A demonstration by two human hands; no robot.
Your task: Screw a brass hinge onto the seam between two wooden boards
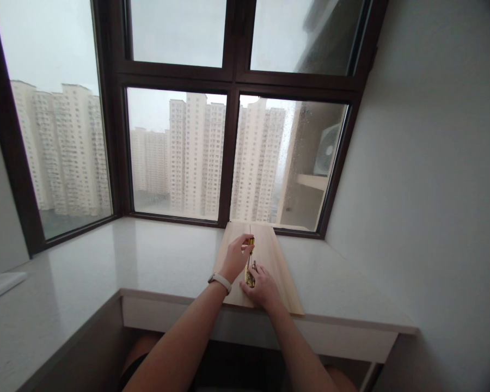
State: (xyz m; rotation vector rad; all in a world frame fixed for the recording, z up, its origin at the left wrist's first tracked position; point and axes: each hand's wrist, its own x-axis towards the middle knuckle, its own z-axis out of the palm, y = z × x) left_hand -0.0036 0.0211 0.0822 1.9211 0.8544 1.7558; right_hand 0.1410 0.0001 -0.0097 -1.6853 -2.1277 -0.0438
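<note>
A light wooden board (283, 288) lies flat on the pale windowsill counter. Above it my left hand (236, 255), with a watch (220, 282) on its wrist, is closed around the yellow-and-black handle of a screwdriver (251, 242). The thin shaft points down toward a small brass-coloured metal piece (249, 276); whether the tip touches it cannot be made out. My right hand (263, 286) rests on the board and grips this metal piece, which looks like hardware of some kind. Its fingers partly cover it. A dark line (250, 227) runs along the board's far end.
The counter (167, 261) extends to both sides, its front edge close to my forearms. Dark-framed windows (228, 163) rise behind the board. A white flat object (2, 284) lies at far left. A plain wall (424, 190) stands on the right.
</note>
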